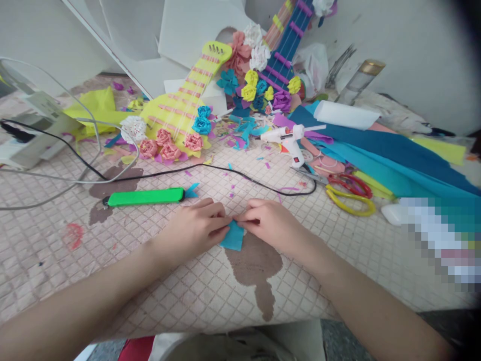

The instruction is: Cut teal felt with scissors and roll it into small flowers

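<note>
A small blue piece of crepe paper [233, 238] is pinched at its top edge between both hands, low over the tablecloth. My left hand [205, 220] comes in from the left, fingers closed on the paper. From the right, my right hand [265, 220] pinches the same edge, its fingertips almost touching the left ones. The paper's lower part hangs free or lies on the cloth; I cannot tell which. Left of the hands lies a bright green utility knife [146, 196], with blue paper scraps [192, 190] at its end.
A white glue gun [281, 135] with a black cord [165, 174] lies beyond the hands. Scissors with red and yellow handles [351, 203] are to the right. Farther back stand a yellow paper guitar [169, 108] with paper flowers, and a blue one [278, 60]. Blue paper sheets [409, 150] cover the right.
</note>
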`<state>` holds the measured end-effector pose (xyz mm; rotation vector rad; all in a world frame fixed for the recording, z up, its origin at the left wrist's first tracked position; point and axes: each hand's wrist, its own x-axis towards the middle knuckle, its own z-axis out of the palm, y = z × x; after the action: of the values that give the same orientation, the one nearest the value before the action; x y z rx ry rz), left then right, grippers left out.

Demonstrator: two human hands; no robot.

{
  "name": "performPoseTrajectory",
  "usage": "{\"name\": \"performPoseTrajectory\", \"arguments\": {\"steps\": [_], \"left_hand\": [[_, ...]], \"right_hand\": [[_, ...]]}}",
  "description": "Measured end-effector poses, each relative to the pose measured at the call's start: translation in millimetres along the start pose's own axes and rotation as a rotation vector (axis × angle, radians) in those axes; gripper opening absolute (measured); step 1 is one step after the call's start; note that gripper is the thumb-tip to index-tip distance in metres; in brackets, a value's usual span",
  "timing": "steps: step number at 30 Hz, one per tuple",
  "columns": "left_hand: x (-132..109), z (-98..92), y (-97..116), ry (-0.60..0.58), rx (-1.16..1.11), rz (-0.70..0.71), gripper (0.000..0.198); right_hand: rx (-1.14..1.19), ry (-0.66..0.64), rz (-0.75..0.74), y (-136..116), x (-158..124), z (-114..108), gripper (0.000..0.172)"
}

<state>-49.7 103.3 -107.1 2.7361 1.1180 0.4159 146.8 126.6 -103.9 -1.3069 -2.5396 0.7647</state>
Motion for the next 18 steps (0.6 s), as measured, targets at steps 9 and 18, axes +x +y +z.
{"name": "performPoseTrajectory", "arguments": {"steps": [9, 18], "left_hand": [[-2.8, -6.6, 7.6, -0.068, 0.284, 0.112, 0.018], [0.5, -7.0, 8.2, -0.094, 0.195, 0.065, 0.023]], "right_hand": [[0.016, -0.002, -0.010, -0.4, 1.4, -0.1, 0.015], [-0.023, 0.063, -0.048, -3.1, -1.7, 3.2, 0.016]]}}
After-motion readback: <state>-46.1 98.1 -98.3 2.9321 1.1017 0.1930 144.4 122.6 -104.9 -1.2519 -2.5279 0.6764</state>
